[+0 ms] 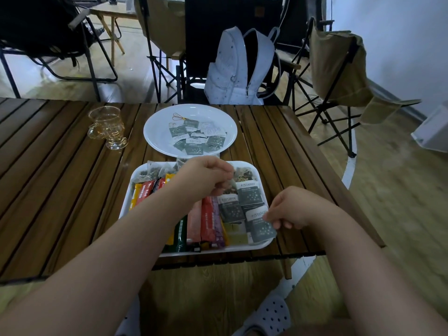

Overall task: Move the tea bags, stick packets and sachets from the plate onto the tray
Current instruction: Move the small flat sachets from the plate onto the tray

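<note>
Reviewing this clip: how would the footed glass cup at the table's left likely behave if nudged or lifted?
The glass cup stands on a narrow foot under a wider bowl, so a sideways push would probably tip it rather than slide it. The slatted table has gaps that could catch the foot. It looks like thin, clear glass, so it is likely fragile; its side handle should give a secure hold.

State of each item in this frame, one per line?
Plate: still holds sachets.
Tray: filled with stick packets, tea bags, sachets.
Left hand: pinching a tea bag above the tray.
Right hand: gripping a sachet at the tray's corner.
Glass cup: upright, empty.
Backpack: unzipped.
</note>
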